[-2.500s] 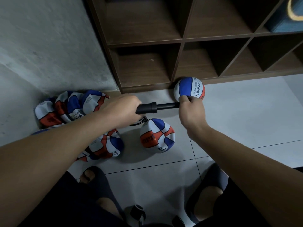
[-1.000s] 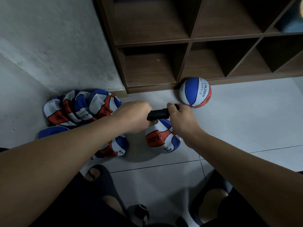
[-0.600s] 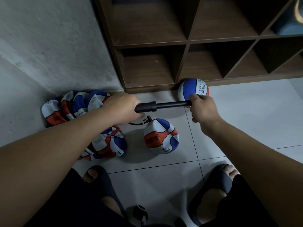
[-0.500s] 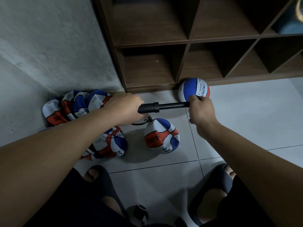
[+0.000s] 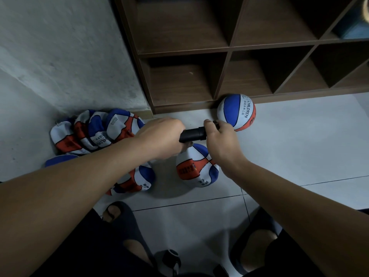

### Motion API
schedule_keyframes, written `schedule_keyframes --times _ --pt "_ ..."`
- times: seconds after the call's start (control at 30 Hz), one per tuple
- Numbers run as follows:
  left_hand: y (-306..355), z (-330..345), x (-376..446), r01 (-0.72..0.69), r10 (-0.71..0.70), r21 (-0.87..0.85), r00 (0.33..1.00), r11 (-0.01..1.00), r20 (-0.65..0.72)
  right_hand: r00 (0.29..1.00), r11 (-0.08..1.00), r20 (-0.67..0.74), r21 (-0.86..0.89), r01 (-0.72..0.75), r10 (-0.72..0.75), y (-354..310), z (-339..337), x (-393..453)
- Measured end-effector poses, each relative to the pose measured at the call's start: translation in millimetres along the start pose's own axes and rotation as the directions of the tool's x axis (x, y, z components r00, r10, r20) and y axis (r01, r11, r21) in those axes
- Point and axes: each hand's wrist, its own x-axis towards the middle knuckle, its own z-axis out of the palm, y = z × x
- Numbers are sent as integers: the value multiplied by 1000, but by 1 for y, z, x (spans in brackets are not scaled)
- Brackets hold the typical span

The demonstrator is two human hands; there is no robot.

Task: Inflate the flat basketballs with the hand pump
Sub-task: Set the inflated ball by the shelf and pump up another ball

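Note:
A black hand pump (image 5: 192, 134) lies level between my hands above the floor. My left hand (image 5: 161, 139) grips its barrel end. My right hand (image 5: 220, 139) grips the handle, pushed in close to the barrel so the rod is hidden. Just below the pump sits a partly filled red, white and blue basketball (image 5: 196, 166); the hose to it is hidden by my hands. A round, firm basketball (image 5: 236, 111) rests against the shelf base. Several flat basketballs (image 5: 93, 132) are heaped at the left wall, and another flat one (image 5: 137, 179) lies under my left forearm.
A dark wooden cubby shelf (image 5: 219, 48) stands at the back, its lower compartments bare. A grey concrete wall (image 5: 60, 47) closes off the left. My feet in dark sandals (image 5: 123, 218) are at the bottom on the pale tiled floor (image 5: 299, 146).
My right hand has pushed the pump handle in toward the left hand, so the extended rod has disappeared into the barrel. The left hand has kept its grip.

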Motion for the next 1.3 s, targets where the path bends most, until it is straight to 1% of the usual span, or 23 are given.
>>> schedule_keyframes --times 0.17,0.23,0.3,0.37,0.47,0.6,0.67,0.73,0.83,0.9,1.0,1.17,1.3 --pt "-2 1 2 -5 5 8 1000 1000 -4 1000 1000 8 -11 2 -2 2 -1 2" --pt "-3 0 3 -9 9 11 1000 1000 6 1000 999 15 -29 25 -24 5 -2 2" --pt "-9 -2 4 -8 8 30 1000 1000 5 998 997 -18 -49 65 -66 8 -8 6" --pt "-22 -5 7 13 -12 47 1000 999 -9 993 996 -85 -34 78 -81 10 -20 13" --pt "-42 -12 10 49 -48 59 999 997 -17 984 999 -172 -20 41 -43 8 -40 27" --pt "-47 -12 10 66 -66 8 998 998 -11 980 995 -181 60 -75 85 5 -48 34" --pt "-44 -11 10 70 -70 4 997 998 -12 976 993 -194 79 -83 96 3 -47 32" --pt "-37 -10 11 62 -62 6 998 998 -27 975 995 -209 75 -60 74 1 -42 28" --pt "-20 -2 9 68 -68 -22 998 997 -11 982 1000 -186 1 -13 13 3 -29 18" --pt "-12 1 6 62 -62 -15 998 998 11 989 1000 -147 -17 6 -9 4 -20 12" --pt "-8 -2 3 56 -56 -22 998 998 5 996 999 -81 -41 28 -31 1 -12 10" --pt "-1 -3 4 63 -62 -50 998 997 8 1000 999 -10 -45 22 -23 -4 -2 8" --pt "-1 -4 3 55 -54 -2 998 999 38 1000 999 28 -51 1 1 1 -1 8"
